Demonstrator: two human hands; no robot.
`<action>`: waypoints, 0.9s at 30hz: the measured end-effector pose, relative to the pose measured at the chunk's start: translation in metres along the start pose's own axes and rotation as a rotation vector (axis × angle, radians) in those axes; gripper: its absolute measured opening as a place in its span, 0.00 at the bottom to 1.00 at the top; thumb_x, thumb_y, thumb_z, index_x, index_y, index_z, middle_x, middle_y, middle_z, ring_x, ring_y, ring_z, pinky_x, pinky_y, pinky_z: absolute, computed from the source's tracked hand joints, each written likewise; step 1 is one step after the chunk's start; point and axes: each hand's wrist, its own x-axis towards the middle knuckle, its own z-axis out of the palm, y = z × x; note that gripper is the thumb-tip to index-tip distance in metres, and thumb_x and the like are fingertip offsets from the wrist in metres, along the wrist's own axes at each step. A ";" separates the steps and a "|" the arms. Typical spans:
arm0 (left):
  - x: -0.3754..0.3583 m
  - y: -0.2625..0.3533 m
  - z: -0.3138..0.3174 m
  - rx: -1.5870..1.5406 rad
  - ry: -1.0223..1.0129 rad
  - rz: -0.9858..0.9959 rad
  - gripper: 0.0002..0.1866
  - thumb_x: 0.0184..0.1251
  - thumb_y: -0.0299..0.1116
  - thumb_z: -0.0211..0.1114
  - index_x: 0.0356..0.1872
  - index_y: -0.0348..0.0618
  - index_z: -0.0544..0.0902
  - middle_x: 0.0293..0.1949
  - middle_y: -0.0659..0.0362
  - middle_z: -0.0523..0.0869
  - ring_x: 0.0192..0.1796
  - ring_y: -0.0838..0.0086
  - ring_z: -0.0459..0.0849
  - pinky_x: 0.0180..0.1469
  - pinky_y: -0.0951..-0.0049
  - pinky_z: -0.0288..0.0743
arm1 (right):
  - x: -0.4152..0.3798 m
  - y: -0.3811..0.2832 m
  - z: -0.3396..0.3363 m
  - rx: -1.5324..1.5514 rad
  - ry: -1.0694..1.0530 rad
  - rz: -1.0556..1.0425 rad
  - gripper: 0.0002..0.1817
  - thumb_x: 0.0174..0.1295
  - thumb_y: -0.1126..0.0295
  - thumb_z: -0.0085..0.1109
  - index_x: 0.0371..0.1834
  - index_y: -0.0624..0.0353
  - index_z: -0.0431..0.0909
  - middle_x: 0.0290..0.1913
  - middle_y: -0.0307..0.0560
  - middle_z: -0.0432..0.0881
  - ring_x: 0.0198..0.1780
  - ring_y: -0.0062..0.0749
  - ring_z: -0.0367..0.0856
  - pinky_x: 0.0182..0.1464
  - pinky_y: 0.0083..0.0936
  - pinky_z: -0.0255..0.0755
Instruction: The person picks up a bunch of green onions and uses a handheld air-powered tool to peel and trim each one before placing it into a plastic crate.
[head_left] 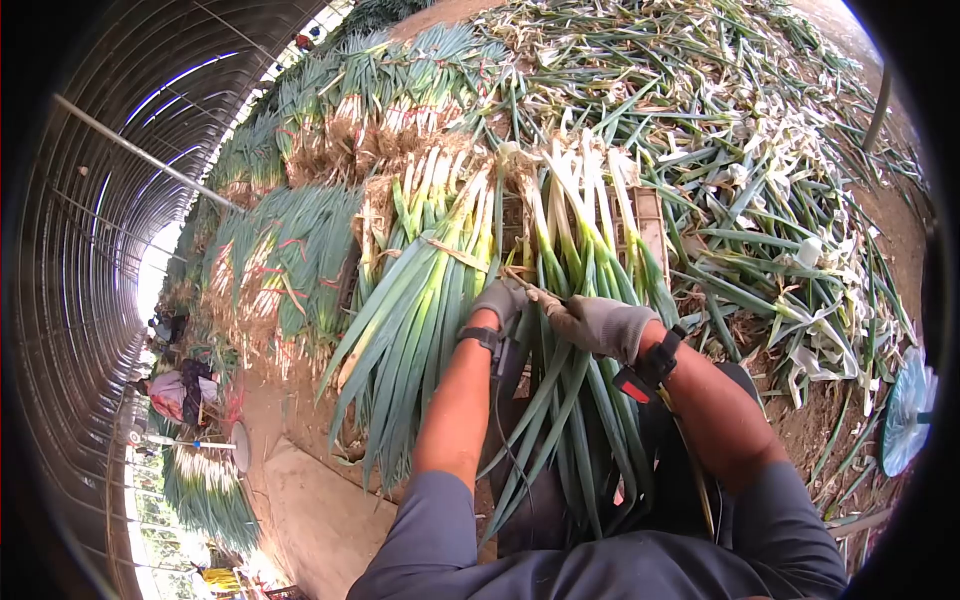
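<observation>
My left hand [501, 300], in a grey glove, is closed at the near side of a loose bunch of green onions [575, 235]. Just to its right, my gloved right hand [607, 325] is closed over the same bunch's green leaves. A thin tan strip [517, 275] runs between the fingers of both hands, across the bunch. Left of my hands lies another bunch of green onions [430, 255], bound by a tan tie [456, 252]. The white stem ends of both bunches point away from me, and the leaves hang toward my lap. My fingertips are partly hidden.
Under the bunches is a brown crate [651, 225]. Loose leaves and peelings [760, 190] are heaped on the right. Tied onion bundles [265, 265] stand in rows on the left. A round-plated stand [240, 446] is at lower left, and a blue plastic bag [906, 415] at far right.
</observation>
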 end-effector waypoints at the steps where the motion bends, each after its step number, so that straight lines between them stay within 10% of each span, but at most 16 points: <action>1: 0.032 -0.035 0.024 -0.053 -0.068 0.140 0.18 0.73 0.52 0.64 0.53 0.56 0.89 0.52 0.48 0.91 0.54 0.49 0.89 0.59 0.56 0.83 | 0.006 0.009 0.006 -0.002 0.025 -0.030 0.41 0.76 0.37 0.41 0.47 0.73 0.82 0.34 0.61 0.86 0.33 0.47 0.88 0.42 0.39 0.80; 7: -0.001 -0.012 0.007 -0.275 -0.007 0.086 0.22 0.70 0.42 0.70 0.59 0.42 0.83 0.43 0.45 0.90 0.42 0.56 0.88 0.48 0.56 0.81 | -0.004 -0.013 -0.005 -0.015 -0.042 0.037 0.39 0.76 0.39 0.42 0.49 0.73 0.82 0.37 0.61 0.87 0.39 0.47 0.88 0.45 0.38 0.80; 12: 0.011 -0.031 -0.019 -0.442 0.174 -0.101 0.36 0.65 0.48 0.73 0.68 0.34 0.76 0.62 0.41 0.85 0.62 0.47 0.85 0.67 0.56 0.77 | -0.009 -0.006 -0.007 0.071 -0.034 0.007 0.35 0.77 0.42 0.45 0.50 0.71 0.80 0.36 0.56 0.86 0.38 0.42 0.87 0.43 0.38 0.79; 17: 0.003 -0.003 -0.106 0.151 0.284 -0.035 0.30 0.64 0.47 0.71 0.61 0.36 0.81 0.59 0.37 0.85 0.62 0.46 0.84 0.64 0.55 0.78 | -0.021 -0.013 -0.012 0.345 -0.012 0.012 0.38 0.76 0.36 0.43 0.46 0.67 0.80 0.30 0.48 0.83 0.25 0.32 0.83 0.29 0.33 0.77; 27: 0.015 -0.006 -0.092 -0.134 0.193 0.171 0.35 0.65 0.43 0.69 0.69 0.32 0.75 0.62 0.36 0.83 0.63 0.46 0.84 0.67 0.59 0.76 | 0.010 -0.012 -0.012 0.500 0.055 0.008 0.35 0.76 0.34 0.44 0.46 0.62 0.78 0.29 0.42 0.80 0.22 0.27 0.79 0.22 0.29 0.72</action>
